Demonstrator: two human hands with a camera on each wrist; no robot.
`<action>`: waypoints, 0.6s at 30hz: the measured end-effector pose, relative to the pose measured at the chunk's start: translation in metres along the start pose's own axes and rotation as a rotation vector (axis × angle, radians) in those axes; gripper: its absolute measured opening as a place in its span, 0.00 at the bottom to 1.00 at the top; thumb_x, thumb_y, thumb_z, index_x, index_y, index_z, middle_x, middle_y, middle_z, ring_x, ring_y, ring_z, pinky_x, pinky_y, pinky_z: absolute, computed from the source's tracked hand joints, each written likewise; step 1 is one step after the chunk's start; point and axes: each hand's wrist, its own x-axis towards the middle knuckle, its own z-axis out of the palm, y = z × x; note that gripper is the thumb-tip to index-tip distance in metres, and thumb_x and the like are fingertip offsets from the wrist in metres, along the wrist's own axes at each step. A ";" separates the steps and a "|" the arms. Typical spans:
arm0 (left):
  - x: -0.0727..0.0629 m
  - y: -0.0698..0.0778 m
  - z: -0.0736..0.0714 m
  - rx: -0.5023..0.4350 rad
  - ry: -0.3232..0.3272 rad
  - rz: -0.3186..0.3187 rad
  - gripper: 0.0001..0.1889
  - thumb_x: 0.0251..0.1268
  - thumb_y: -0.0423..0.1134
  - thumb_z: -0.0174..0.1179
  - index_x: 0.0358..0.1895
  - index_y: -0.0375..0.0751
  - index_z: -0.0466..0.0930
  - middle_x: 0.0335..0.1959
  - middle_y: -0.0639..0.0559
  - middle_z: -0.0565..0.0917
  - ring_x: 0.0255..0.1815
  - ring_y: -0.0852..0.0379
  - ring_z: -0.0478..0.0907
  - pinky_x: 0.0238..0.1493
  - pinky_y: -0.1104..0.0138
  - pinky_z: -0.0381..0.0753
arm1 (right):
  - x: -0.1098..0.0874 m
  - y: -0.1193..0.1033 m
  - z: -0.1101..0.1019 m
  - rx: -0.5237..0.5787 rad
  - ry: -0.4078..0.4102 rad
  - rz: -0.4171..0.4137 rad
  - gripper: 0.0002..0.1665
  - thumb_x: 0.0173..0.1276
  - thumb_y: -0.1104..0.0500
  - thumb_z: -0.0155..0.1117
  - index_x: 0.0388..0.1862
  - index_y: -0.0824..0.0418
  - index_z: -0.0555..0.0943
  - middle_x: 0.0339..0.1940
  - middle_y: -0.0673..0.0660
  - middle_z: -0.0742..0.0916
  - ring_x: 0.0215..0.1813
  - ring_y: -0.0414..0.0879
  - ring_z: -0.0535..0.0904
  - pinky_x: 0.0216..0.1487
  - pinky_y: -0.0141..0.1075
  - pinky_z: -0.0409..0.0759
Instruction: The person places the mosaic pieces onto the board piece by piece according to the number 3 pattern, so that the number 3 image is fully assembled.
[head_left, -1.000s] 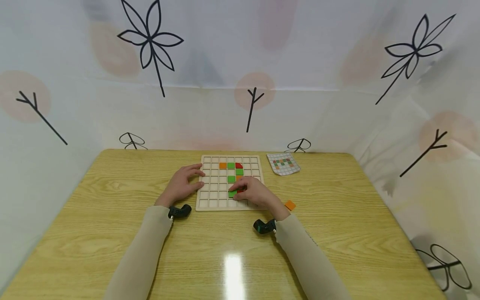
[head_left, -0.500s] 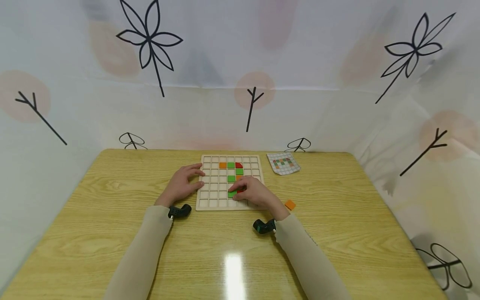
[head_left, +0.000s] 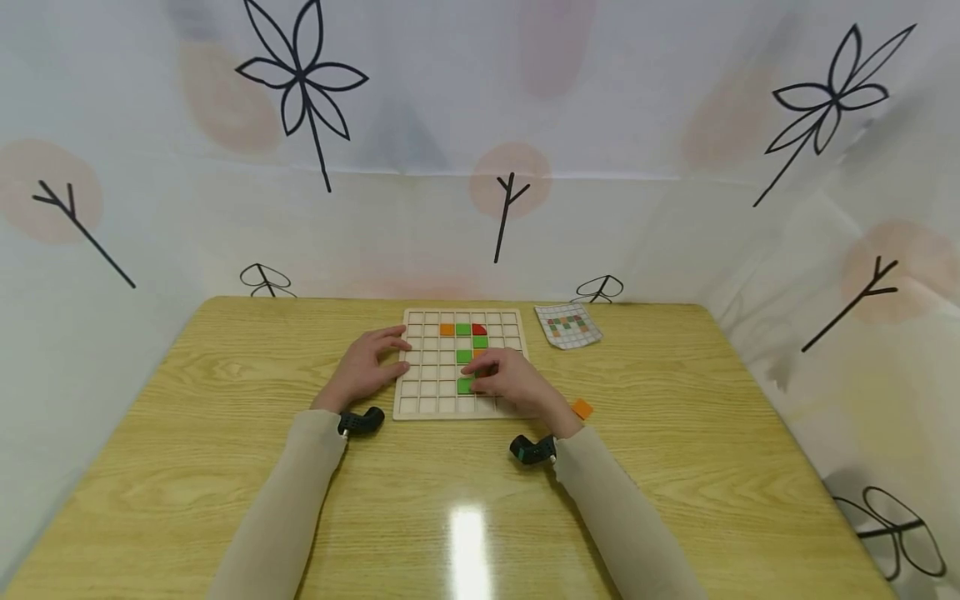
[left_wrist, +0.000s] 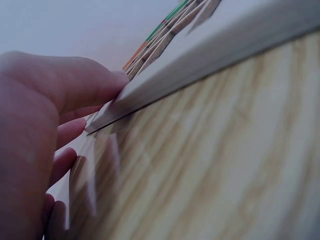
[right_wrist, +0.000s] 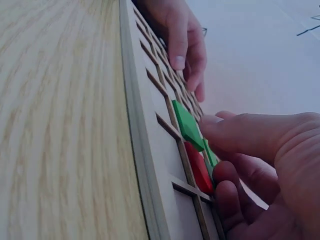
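A pale wooden grid board (head_left: 427,388) lies on the table. My left hand (head_left: 363,367) rests its spread fingertips and thumb along the board's left edge. Over the lower right of the board is my right hand (head_left: 513,383), its thumb and forefinger apart beside a green square tile (head_left: 465,386). In the right wrist view the thumb tip is right by that green tile (right_wrist: 187,125), and a red tile (right_wrist: 199,170) with a curved side sits next to it. Farther up the board are an orange tile (head_left: 447,330), several green tiles and a red quarter-round tile (head_left: 479,329). My right hand partly covers another orange tile.
A loose orange tile (head_left: 582,408) lies on the table (head_left: 675,400) beside my right wrist. At the back right is a paper card (head_left: 567,326) printed with a grid and coloured squares. A patterned white cloth (head_left: 420,233) hangs behind the table.
My right hand has lifted slightly up and to the right, its fingertips coming off the green tile, which stays in its cell. The left hand keeps its place.
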 end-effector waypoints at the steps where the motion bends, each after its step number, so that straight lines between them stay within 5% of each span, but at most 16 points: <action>1: 0.000 0.000 0.000 0.002 0.002 0.002 0.15 0.69 0.44 0.63 0.55 0.44 0.83 0.74 0.47 0.68 0.73 0.42 0.61 0.71 0.45 0.58 | -0.002 -0.006 -0.002 -0.002 0.005 -0.001 0.13 0.67 0.66 0.68 0.50 0.63 0.87 0.46 0.58 0.86 0.40 0.48 0.80 0.40 0.37 0.80; 9: 0.000 0.000 0.000 0.003 0.003 0.005 0.16 0.69 0.45 0.64 0.55 0.44 0.83 0.74 0.48 0.68 0.73 0.43 0.61 0.71 0.45 0.58 | -0.005 0.004 -0.011 -0.041 0.080 -0.028 0.13 0.69 0.65 0.66 0.52 0.62 0.86 0.45 0.57 0.86 0.42 0.49 0.80 0.40 0.38 0.79; 18: 0.000 0.000 0.000 -0.004 0.007 -0.002 0.16 0.69 0.45 0.63 0.55 0.44 0.83 0.74 0.48 0.68 0.73 0.43 0.61 0.71 0.45 0.58 | -0.029 0.012 -0.035 -0.103 0.156 0.039 0.12 0.68 0.64 0.67 0.50 0.60 0.86 0.47 0.55 0.86 0.43 0.49 0.78 0.44 0.40 0.79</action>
